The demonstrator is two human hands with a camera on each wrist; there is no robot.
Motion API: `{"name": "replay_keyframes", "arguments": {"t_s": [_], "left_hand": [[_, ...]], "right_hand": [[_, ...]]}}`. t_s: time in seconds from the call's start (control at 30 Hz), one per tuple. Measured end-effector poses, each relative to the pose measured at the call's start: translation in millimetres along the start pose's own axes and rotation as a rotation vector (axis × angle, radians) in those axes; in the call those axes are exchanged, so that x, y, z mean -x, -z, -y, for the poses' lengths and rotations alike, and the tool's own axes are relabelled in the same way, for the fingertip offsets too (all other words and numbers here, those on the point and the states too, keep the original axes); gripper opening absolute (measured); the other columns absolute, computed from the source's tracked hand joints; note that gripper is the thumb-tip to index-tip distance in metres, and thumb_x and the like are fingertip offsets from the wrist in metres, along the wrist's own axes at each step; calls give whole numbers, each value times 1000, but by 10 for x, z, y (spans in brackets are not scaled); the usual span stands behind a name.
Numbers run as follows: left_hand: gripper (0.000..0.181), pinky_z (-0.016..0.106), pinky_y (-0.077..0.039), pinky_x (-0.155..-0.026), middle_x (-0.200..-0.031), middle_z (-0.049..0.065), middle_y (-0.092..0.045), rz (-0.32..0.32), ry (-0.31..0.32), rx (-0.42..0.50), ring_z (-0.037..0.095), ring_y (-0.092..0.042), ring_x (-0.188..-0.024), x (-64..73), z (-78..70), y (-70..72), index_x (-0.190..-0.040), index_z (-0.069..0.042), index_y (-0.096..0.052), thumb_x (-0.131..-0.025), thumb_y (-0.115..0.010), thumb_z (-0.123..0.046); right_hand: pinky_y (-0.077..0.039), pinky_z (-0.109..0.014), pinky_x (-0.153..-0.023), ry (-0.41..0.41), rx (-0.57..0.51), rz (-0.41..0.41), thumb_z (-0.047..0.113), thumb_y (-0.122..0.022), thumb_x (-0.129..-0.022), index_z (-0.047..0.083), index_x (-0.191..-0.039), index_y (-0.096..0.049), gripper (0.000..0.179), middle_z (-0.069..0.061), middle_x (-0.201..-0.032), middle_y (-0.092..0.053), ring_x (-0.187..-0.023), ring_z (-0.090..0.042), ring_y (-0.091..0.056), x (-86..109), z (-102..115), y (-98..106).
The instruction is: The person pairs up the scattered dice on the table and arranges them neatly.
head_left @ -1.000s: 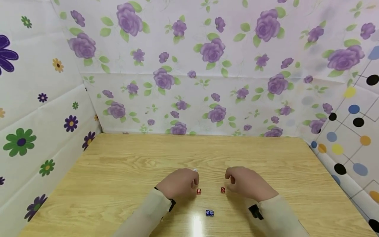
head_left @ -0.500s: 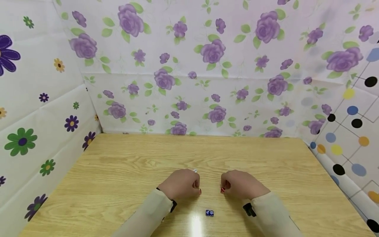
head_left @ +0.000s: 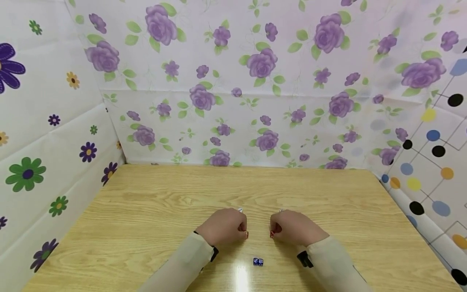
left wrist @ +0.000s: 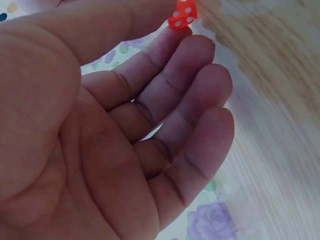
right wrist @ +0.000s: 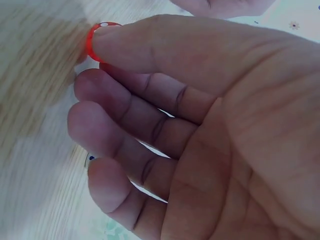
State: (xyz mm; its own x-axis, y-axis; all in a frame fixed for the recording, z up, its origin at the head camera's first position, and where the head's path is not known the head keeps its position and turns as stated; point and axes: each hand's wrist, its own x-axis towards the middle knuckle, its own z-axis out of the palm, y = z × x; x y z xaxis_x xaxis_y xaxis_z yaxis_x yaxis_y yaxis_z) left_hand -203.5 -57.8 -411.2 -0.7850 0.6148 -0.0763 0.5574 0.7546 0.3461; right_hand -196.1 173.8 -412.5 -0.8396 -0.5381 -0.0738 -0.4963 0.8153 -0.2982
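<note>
My left hand [head_left: 223,226] pinches a red die [head_left: 247,234] between thumb and index fingertip. In the left wrist view the red die [left wrist: 183,15] shows white dots at the top edge, and the other fingers are loosely curled. Opposite it, my right hand [head_left: 298,228] pinches a second red die [head_left: 271,234]. The right thumb covers most of this red die [right wrist: 90,46] in the right wrist view. Both hands are low over the wooden table, a short gap between them.
Two blue dice [head_left: 258,262] sit side by side on the table [head_left: 164,190], nearer the person. A white die [head_left: 240,210] lies just beyond the left hand. Another white die [head_left: 281,210] is partly hidden behind the right hand. Patterned cloth walls [head_left: 233,121] enclose the table.
The right hand has moved left to its red die and now pinches it. The left hand has shifted slightly right and closed its fingertips on the other red die. The blue dice look unmoved.
</note>
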Motion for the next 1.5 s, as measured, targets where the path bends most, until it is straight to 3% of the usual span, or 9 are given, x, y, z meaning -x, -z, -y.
{"name": "replay_keyframes", "arguments": {"t_s": [0.4, 0.6, 0.8, 1.03, 1.5], "left_hand": [[22, 20, -39, -57, -61, -16, -48, -35, -65, -78, 1, -41, -55, -50, -55, -69, -67, -25, -58, -85, -69, -30], [15, 20, -44, -60, -69, -17, -55, -64, -36, -64, -1, -49, -61, -37, -29, -48, -78, -23, -66, -83, -71, -36], [14, 21, -45, -61, -70, -17, -57, -66, -32, -55, -1, -50, -63, -33, -26, -29, -78, -24, -67, -82, -72, -36], [14, 19, -42, -57, -67, -19, -53, -70, -70, -59, 0, -46, -57, -30, -81, -43, -73, -25, -65, -84, -72, -30], [13, 19, -41, -58, -66, -18, -52, -60, -88, -83, 0, -46, -57, -87, -140, -116, -74, -25, -65, -85, -71, -30]], "right_hand": [[-43, -23, -61, 82, -76, 65, 20, -71, -85, 25, -80, -63, 11, 19, -74, -55, -63, 0, -49, -49, 59, -43], [-44, -23, -62, 78, -93, 96, 13, -69, -82, 26, -83, -64, 14, 19, -75, -54, -64, 0, -50, -38, 52, -9], [-42, -24, -61, 66, -60, 70, 17, -71, -82, 24, -81, -63, 10, 16, -74, -54, -63, -2, -48, -29, 86, 1], [-41, -23, -59, 67, -52, 57, 25, -71, -85, 26, -76, -60, 14, 18, -72, -52, -62, -2, -46, -31, 107, -44], [-40, -22, -59, 85, -48, 47, 21, -70, -85, 23, -81, -61, 11, 16, -72, -52, -62, -1, -45, -38, 107, -86]]}}
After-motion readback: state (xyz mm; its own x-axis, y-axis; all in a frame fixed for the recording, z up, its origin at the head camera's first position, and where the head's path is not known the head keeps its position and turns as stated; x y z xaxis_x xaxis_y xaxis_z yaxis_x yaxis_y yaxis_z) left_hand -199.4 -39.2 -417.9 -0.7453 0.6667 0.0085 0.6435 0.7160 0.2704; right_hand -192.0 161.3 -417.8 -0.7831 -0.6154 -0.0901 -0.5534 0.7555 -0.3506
